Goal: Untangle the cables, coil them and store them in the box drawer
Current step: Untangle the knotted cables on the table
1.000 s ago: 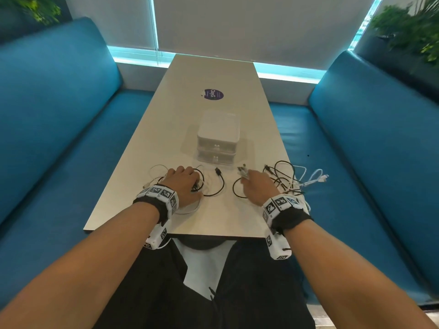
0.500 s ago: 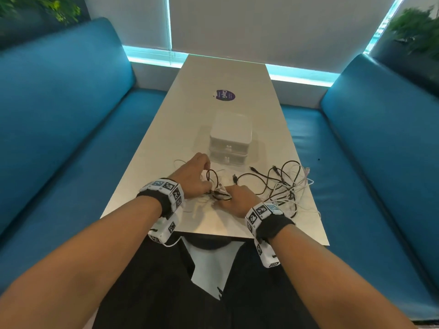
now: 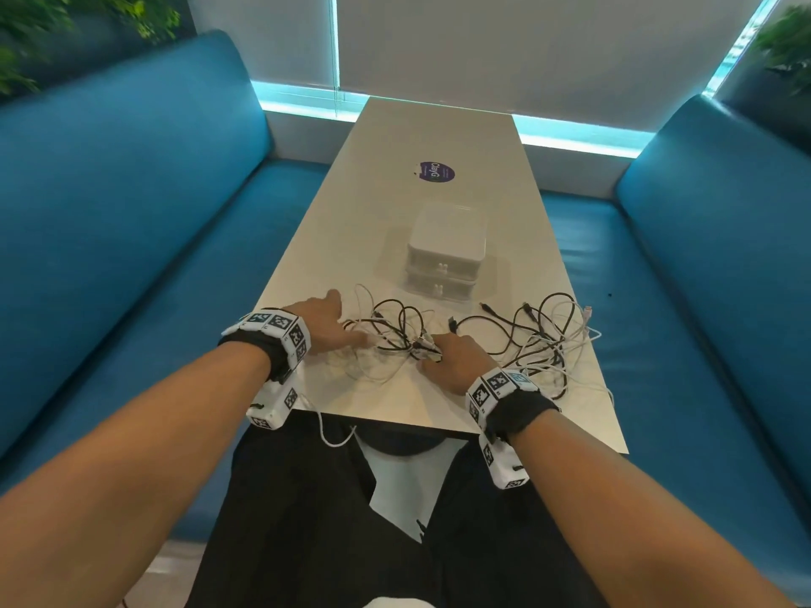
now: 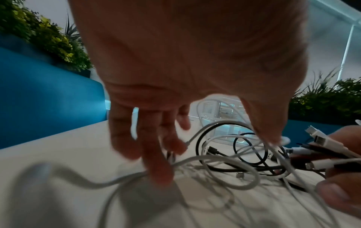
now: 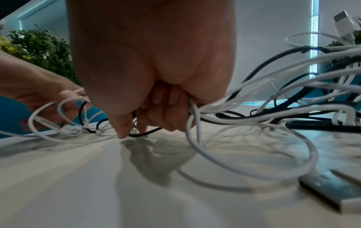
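Head camera high, facing down table; both wrist cameras low, close, facing inward; all three share tangled cables.

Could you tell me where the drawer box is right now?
In the head view, the drawer box stands mid-table, just beyond the cables, nearer than the purple sticker.

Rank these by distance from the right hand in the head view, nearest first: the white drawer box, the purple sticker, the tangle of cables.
1. Tangle of cables: gripped by the right hand, near table edge.
2. White drawer box: just beyond the cables, mid-table.
3. Purple sticker: behind the box, toward the far end.
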`<action>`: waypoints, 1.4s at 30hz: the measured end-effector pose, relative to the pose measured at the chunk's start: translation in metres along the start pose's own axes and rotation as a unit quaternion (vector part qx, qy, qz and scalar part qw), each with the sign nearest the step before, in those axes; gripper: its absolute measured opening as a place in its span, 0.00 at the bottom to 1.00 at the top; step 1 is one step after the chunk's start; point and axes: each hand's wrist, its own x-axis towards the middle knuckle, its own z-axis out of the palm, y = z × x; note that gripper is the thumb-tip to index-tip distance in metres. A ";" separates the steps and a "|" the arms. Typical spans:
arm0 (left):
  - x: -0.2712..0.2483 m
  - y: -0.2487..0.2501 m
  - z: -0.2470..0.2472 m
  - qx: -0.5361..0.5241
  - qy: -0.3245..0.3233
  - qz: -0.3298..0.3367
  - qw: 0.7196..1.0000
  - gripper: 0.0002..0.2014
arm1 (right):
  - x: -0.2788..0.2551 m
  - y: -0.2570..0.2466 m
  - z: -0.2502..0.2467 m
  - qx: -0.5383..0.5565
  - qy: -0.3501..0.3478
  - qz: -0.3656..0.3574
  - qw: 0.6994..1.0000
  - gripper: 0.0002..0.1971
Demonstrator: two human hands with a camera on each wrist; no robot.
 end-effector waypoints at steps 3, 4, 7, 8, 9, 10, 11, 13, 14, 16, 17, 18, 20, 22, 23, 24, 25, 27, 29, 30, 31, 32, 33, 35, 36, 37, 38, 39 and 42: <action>-0.004 -0.002 0.010 -0.030 -0.043 -0.005 0.999 0.32 | -0.001 -0.001 0.001 -0.004 -0.002 -0.001 1.000 0.21; -0.005 -0.001 0.012 -0.048 -0.051 -0.001 0.998 0.28 | -0.001 -0.001 0.001 -0.008 -0.003 -0.002 1.000 0.21; -0.004 0.006 0.013 -0.024 -0.043 0.007 0.999 0.18 | -0.002 -0.002 0.001 -0.016 -0.006 -0.003 1.000 0.23; -0.002 0.009 0.013 -0.003 -0.036 0.007 0.999 0.15 | -0.002 -0.003 0.001 -0.016 -0.006 -0.002 1.000 0.23; 0.000 0.013 0.015 0.019 -0.029 0.009 0.999 0.13 | -0.003 -0.003 0.000 -0.016 -0.006 -0.002 1.000 0.23; 0.002 0.016 0.017 0.039 -0.022 0.013 0.999 0.12 | -0.003 -0.003 0.000 -0.015 -0.007 -0.002 1.000 0.23; 0.006 0.019 0.020 0.054 -0.014 0.020 0.998 0.10 | -0.004 -0.004 0.001 -0.015 -0.007 -0.004 1.000 0.23; 0.011 0.023 0.023 0.069 -0.002 0.023 0.997 0.08 | -0.006 -0.004 0.000 -0.019 -0.006 -0.005 1.000 0.23; 0.013 0.024 0.024 0.068 0.003 0.023 0.997 0.09 | -0.006 -0.004 0.000 -0.021 -0.007 -0.002 1.000 0.23; 0.015 0.025 0.023 0.063 0.018 0.028 0.997 0.09 | -0.008 -0.003 -0.002 -0.023 -0.012 0.006 1.000 0.24; 0.018 0.024 0.023 0.056 0.027 0.025 0.998 0.09 | -0.009 -0.002 -0.003 -0.025 -0.014 0.009 1.000 0.24; 0.018 0.025 0.023 0.043 0.030 0.014 0.999 0.09 | -0.010 -0.002 -0.004 -0.026 -0.016 0.011 0.999 0.24; 0.017 0.025 0.022 0.018 0.039 -0.014 0.999 0.09 | -0.011 -0.002 -0.004 -0.024 -0.017 0.009 1.000 0.24; 0.018 0.025 0.021 -0.016 0.054 -0.023 0.998 0.06 | -0.012 -0.003 -0.004 -0.022 -0.015 0.008 1.000 0.24; 0.018 0.027 0.021 -0.031 0.057 -0.021 0.998 0.07 | -0.012 -0.003 -0.004 -0.021 -0.015 0.008 1.000 0.24; 0.017 0.028 0.021 -0.043 0.058 -0.019 0.997 0.08 | -0.012 -0.003 -0.003 -0.020 -0.015 0.008 1.000 0.24; 0.017 0.029 0.021 -0.053 0.055 -0.018 0.997 0.10 | -0.012 -0.004 -0.003 -0.020 -0.012 0.008 1.000 0.24; 0.016 0.031 0.022 -0.063 0.043 -0.009 0.997 0.12 | -0.012 -0.006 -0.004 -0.016 0.004 0.006 1.000 0.22; 0.016 0.032 0.021 -0.039 0.025 0.004 0.999 0.06 | -0.012 -0.007 -0.006 -0.005 0.022 0.013 1.000 0.19; 0.018 0.031 0.022 -0.024 0.016 0.013 1.000 0.07 | -0.012 -0.007 -0.008 -0.001 0.029 0.016 0.999 0.18; 0.020 0.029 0.024 -0.006 0.008 0.017 1.000 0.14 | -0.012 -0.007 -0.009 0.001 0.032 0.016 0.999 0.17; 0.021 0.028 0.025 0.006 0.006 0.028 1.000 0.18 | -0.012 -0.006 -0.010 0.002 0.034 0.015 0.999 0.17; 0.021 0.027 0.027 0.013 0.010 0.036 0.999 0.19 | -0.012 -0.005 -0.012 0.003 0.036 0.015 0.999 0.17; 0.023 0.024 0.029 0.021 0.025 0.056 0.998 0.16 | -0.014 -0.004 -0.014 0.007 0.041 0.016 0.999 0.17; 0.024 0.021 0.030 0.021 0.030 0.066 0.997 0.14 | -0.015 -0.004 -0.014 0.009 0.044 0.016 0.999 0.17; 0.024 0.020 0.029 0.031 0.027 0.067 0.997 0.11 | -0.016 -0.004 -0.014 0.010 0.045 0.016 0.999 0.17; 0.025 0.018 0.029 0.040 0.021 0.068 0.997 0.09 | -0.016 -0.004 -0.013 0.011 0.045 0.016 0.999 0.17; 0.023 0.017 0.029 0.050 0.013 0.064 0.997 0.08 | -0.016 -0.004 -0.013 0.013 0.045 0.016 0.999 0.18; 0.022 0.014 0.032 0.057 0.011 0.058 0.997 0.09 | -0.017 -0.005 -0.013 0.026 0.051 0.013 0.998 0.19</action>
